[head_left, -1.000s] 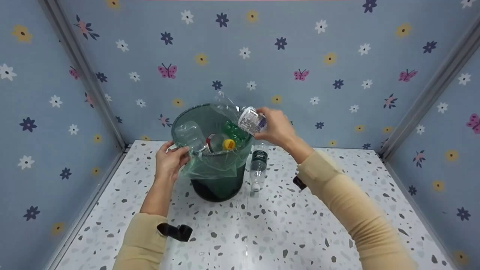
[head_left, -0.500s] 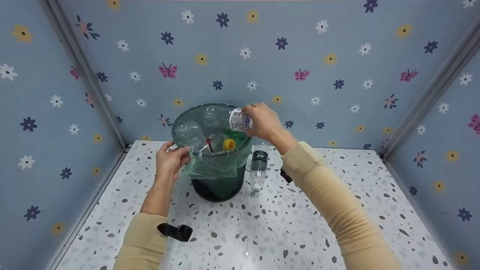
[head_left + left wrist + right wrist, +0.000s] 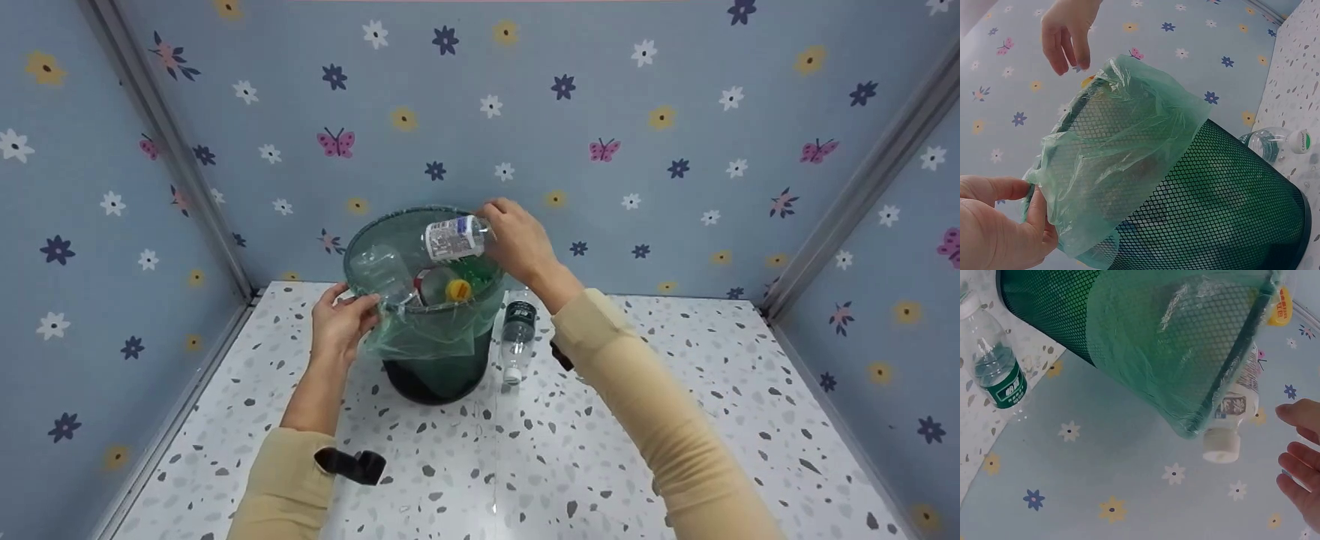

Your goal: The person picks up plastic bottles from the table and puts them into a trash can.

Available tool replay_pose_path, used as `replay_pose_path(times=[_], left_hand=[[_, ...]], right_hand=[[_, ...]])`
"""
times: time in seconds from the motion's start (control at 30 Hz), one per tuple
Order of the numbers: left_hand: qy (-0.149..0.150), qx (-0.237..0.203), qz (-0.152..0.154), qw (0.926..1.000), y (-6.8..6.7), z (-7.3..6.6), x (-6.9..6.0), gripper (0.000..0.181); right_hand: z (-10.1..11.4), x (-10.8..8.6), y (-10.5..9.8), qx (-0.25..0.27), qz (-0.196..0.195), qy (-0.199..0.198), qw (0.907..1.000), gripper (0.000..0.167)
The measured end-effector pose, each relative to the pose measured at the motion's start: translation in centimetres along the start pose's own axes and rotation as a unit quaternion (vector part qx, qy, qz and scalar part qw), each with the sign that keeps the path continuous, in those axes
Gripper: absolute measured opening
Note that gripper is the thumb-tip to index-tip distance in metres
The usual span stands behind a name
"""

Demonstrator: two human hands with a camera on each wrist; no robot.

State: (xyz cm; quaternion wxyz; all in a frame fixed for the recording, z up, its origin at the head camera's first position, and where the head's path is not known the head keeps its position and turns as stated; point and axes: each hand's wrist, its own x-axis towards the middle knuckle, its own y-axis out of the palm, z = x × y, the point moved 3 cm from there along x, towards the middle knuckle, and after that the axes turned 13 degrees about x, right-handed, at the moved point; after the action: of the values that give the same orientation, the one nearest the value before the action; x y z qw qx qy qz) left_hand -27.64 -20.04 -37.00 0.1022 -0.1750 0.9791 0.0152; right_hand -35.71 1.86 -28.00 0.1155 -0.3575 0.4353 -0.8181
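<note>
A black mesh trash can (image 3: 435, 379), lined with a green plastic bag (image 3: 424, 341), stands upright on the floor. My left hand (image 3: 337, 326) pinches its bag-covered rim between thumb and fingers, also plain in the left wrist view. My right hand (image 3: 521, 244) is over the can's right side; the right wrist view shows its fingers (image 3: 1300, 467) apart from a labelled clear plastic bottle (image 3: 1235, 405) with a white cap. That bottle lies tilted at the can's mouth, its label (image 3: 451, 238) above the other contents. Inside are a clear container (image 3: 381, 268), a yellow cap (image 3: 458, 290) and something green.
Another clear bottle with a dark green label (image 3: 519, 319) lies on the speckled floor (image 3: 600, 450) just right of the can. A flowered blue wall (image 3: 675, 225) rises close behind, with side walls at left and right.
My right hand has moved left over the can with the bottle and let go of it; the bottle has dropped leftward into the can's mouth. My left hand stays at the rim.
</note>
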Motion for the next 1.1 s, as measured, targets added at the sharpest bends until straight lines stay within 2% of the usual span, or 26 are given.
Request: replay_pose_path(times=[0.17,0.33,0.57,0.77,0.9,1.1], left_hand=[[-0.003,-0.003,-0.004,1.0000,-0.1,0.1,0.0,0.063],[-0.005,-0.011,-0.004,0.9999,-0.1,0.1,0.1,0.062],[-0.002,-0.019,0.001,0.9998,0.0,0.0,0.0,0.062],[-0.001,-0.020,0.001,0.9998,-0.1,0.1,0.0,0.063],[0.002,-0.019,0.005,0.9998,-0.1,0.1,-0.1,0.064],[0.003,-0.035,0.008,0.9994,0.0,0.0,0.0,0.064]], right_hand=[[-1.0,-0.7,0.0,0.017,-0.018,0.004,0.9997,0.025],[-2.6,-2.0,0.3,0.058,-0.039,0.034,0.9970,0.029],[-5.4,-4.4,1.6,0.131,-0.083,0.058,0.9861,0.029],[-7.8,-6.4,3.7,0.153,-0.098,0.113,0.9768,0.032],[-9.1,-7.7,5.3,0.173,-0.111,0.151,0.9670,0.035],[-10.8,-9.2,7.6,0.217,-0.136,0.203,0.9452,0.039]])
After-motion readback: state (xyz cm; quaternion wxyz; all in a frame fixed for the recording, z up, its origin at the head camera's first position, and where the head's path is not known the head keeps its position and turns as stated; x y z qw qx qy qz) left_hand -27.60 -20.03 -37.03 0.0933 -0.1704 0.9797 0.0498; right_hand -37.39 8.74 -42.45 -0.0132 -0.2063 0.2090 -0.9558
